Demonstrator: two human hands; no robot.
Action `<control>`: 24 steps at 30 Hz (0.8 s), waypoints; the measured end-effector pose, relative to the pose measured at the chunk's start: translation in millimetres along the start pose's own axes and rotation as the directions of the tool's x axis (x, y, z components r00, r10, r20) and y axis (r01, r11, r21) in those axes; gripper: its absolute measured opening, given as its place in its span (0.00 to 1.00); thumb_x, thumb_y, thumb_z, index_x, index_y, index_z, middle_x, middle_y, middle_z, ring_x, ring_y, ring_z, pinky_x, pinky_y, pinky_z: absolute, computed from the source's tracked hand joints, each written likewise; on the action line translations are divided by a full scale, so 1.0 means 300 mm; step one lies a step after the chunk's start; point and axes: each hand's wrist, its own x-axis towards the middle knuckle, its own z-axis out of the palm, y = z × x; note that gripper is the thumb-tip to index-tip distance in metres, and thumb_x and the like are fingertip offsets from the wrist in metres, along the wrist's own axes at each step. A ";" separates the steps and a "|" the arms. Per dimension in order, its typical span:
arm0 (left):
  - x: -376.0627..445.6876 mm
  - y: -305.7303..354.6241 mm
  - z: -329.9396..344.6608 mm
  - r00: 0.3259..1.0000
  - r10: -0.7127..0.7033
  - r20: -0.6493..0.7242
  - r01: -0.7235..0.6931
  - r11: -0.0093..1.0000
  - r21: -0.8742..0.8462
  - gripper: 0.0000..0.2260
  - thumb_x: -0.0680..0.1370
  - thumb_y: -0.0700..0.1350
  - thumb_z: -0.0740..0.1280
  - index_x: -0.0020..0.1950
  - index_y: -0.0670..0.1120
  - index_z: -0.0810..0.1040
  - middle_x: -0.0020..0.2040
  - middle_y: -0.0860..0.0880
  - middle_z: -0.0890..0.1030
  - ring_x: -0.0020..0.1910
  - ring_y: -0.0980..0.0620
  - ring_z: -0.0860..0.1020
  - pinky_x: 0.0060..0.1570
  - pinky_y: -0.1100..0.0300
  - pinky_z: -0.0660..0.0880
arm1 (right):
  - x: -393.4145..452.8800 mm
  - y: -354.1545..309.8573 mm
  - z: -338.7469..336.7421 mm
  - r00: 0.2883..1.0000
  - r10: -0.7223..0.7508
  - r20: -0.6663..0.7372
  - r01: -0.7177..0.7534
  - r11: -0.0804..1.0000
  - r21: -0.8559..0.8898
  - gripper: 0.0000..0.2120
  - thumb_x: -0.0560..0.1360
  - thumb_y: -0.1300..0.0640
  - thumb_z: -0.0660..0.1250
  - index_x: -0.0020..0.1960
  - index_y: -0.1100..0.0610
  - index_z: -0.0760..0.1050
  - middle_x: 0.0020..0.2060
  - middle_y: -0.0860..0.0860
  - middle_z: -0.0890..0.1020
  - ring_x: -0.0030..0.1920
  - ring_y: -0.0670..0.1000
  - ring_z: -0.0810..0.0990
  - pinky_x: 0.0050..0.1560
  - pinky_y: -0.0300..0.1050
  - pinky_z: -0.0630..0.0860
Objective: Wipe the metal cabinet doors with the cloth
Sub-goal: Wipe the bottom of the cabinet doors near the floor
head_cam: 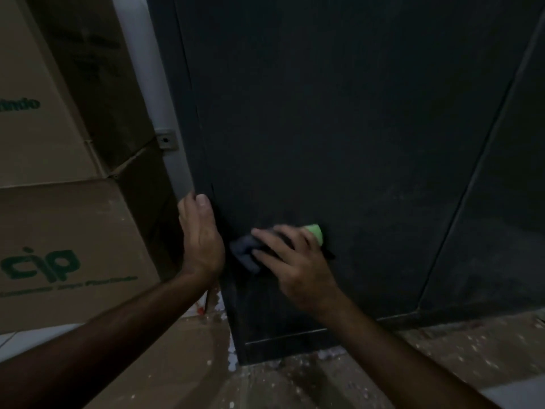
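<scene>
Pressing the dark cloth low on the cabinet door with our right hand, fingers spread flat, left hand bracing its edge, we risk cloth bunching, skipped streaks.

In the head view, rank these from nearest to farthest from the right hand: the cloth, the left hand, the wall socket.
1. cloth, under the right hand, pressed on the cabinet door.
2. left hand, to its left at the door's edge.
3. wall socket, up and left, beside the cardboard boxes.
</scene>
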 end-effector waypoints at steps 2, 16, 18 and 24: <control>0.002 0.000 -0.021 0.996 0.080 0.040 -0.081 0.997 0.007 0.25 0.86 0.57 0.49 0.77 0.45 0.65 0.72 0.49 0.65 0.66 0.63 0.69 0.67 0.71 0.67 | -0.068 0.098 -0.059 0.988 0.144 -0.054 -0.144 0.990 0.003 0.12 0.80 0.58 0.66 0.62 0.56 0.81 0.68 0.55 0.74 0.61 0.60 0.73 0.61 0.60 0.76; 0.129 0.150 -0.040 0.445 0.761 0.472 -0.872 0.248 0.423 0.32 0.82 0.51 0.66 0.83 0.41 0.61 0.84 0.38 0.56 0.85 0.37 0.51 0.83 0.39 0.44 | -0.137 0.265 -0.151 0.833 0.519 -0.194 -0.521 0.853 0.046 0.16 0.74 0.60 0.68 0.62 0.58 0.78 0.60 0.61 0.75 0.57 0.60 0.76 0.55 0.58 0.77; 0.103 0.126 0.000 0.395 0.710 0.583 -0.900 0.171 0.401 0.31 0.82 0.54 0.64 0.83 0.44 0.63 0.84 0.40 0.58 0.85 0.38 0.52 0.83 0.39 0.43 | -0.030 0.343 -0.208 0.559 0.726 -0.400 -0.721 0.664 0.199 0.16 0.76 0.62 0.68 0.63 0.63 0.77 0.61 0.63 0.74 0.57 0.56 0.75 0.57 0.48 0.76; 0.078 0.087 0.055 0.370 0.727 0.579 -0.861 0.033 0.508 0.31 0.83 0.57 0.62 0.83 0.45 0.64 0.85 0.42 0.58 0.85 0.39 0.55 0.82 0.35 0.48 | -0.107 0.197 -0.088 0.923 0.362 -0.130 -0.365 0.931 0.007 0.19 0.77 0.60 0.70 0.66 0.54 0.73 0.60 0.60 0.74 0.48 0.63 0.77 0.50 0.56 0.77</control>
